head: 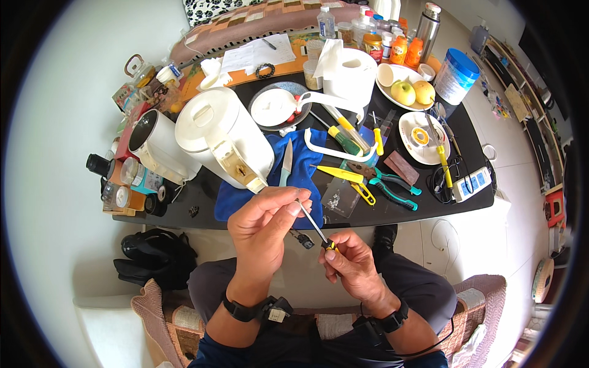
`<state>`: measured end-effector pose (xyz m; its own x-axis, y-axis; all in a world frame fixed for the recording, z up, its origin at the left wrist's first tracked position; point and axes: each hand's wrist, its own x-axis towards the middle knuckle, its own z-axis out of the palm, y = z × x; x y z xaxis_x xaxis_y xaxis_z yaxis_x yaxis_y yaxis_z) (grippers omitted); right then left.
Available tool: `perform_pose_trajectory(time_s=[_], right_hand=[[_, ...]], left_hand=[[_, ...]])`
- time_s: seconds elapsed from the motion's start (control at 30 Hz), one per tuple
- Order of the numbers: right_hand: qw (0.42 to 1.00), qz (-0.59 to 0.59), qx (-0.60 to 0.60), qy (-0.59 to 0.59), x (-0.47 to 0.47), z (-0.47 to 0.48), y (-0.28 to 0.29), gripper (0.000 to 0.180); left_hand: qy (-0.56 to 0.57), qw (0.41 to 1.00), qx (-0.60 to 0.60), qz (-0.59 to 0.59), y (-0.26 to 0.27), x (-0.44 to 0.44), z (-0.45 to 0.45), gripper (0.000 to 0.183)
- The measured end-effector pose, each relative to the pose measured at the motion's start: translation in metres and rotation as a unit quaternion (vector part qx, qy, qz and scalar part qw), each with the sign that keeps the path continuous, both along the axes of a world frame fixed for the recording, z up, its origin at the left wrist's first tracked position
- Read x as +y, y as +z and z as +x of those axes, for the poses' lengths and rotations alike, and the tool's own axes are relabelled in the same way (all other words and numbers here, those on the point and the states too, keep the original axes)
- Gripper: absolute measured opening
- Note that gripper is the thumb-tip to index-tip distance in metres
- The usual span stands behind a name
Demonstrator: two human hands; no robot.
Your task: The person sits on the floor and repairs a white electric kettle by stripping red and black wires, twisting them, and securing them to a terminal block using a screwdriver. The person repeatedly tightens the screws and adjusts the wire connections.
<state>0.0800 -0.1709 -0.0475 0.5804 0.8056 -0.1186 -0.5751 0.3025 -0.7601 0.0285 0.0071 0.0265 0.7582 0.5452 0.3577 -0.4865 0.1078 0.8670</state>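
Note:
My right hand [352, 262] grips the black-and-yellow handle of a screwdriver [314, 224], its metal shaft pointing up and left. At the shaft's far end, the thumb and fingers of my left hand [264, 225] are pinched around the tip. Whether they also hold something tiny there is hidden. Just below the left fingers shows a small dark part [303, 240]; I cannot tell what it hangs from. Beyond the left hand stands a white electric kettle body [244, 133] with its lid on and its handle frame opened up. A knife [286, 161] lies on a blue cloth [237, 202].
White curved handle covers [338, 152], combination pliers [391, 184], yellow tweezers [338, 173] and a whetstone [401, 168] lie ahead. A soldering iron [444, 165] leans on a plate beside a power strip [472, 184]. Left stands a white pot-like housing [165, 152]. The black table edge [184, 223] is close.

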Motion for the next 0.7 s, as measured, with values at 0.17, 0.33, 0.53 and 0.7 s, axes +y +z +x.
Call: perform_pose_trajectory(time_s=[0.17,0.33,0.53,0.7], right_hand=[[1.0,0.001,-0.006,0.0,0.0016,0.001,-0.0019,0.018],[1.0,0.003,-0.005,-0.001,0.0026,0.0012,-0.0025,0.018],[1.0,0.009,-0.005,0.0,0.0022,0.0014,-0.003,0.018],[1.0,0.01,-0.009,0.0,0.0018,0.0017,-0.0032,0.018]], left_hand=[[0.008,0.999,0.015,-0.046,0.0007,-0.0021,0.0002,0.028],[0.005,0.999,0.009,-0.048,0.0027,-0.0022,0.0014,0.033],[0.001,0.999,0.011,-0.053,0.0025,-0.0019,0.0013,0.034],[-0.014,0.999,0.01,-0.051,0.0023,-0.0011,0.0008,0.039]])
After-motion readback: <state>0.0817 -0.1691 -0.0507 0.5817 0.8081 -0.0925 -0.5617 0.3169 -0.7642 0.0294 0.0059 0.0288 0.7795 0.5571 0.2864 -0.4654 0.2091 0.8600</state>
